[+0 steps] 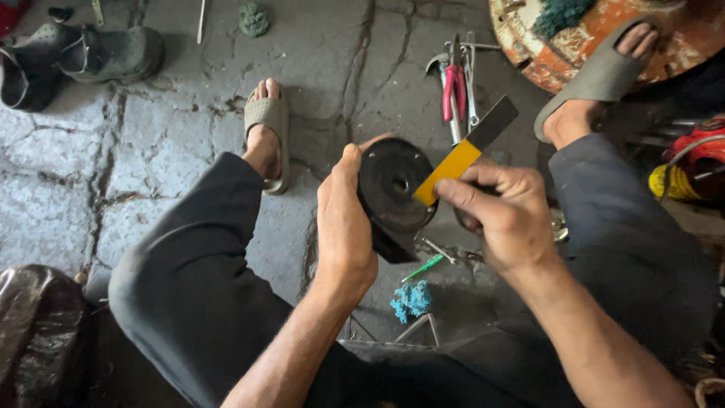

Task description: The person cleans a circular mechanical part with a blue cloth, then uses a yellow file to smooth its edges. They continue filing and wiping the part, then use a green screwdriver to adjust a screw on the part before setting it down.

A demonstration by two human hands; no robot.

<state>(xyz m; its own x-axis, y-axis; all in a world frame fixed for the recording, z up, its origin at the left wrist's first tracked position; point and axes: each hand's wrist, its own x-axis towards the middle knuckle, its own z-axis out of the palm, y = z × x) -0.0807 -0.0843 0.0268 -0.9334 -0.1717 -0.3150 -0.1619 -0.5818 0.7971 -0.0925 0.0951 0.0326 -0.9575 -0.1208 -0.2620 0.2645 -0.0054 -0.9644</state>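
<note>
My left hand grips a black round disc-shaped part with a centre hole, holding it upright at its left rim. My right hand holds a flat yellow and black scraper-like tool, its yellow end pressed against the disc's face near the right rim. Both hands are between my knees, above the cracked stone floor.
Pink-handled pliers and wrenches lie on the floor beyond the disc. A rusty round drum is under my right foot. A blue rag scrap, a green-handled tool, dark shoes and red and yellow equipment surround me.
</note>
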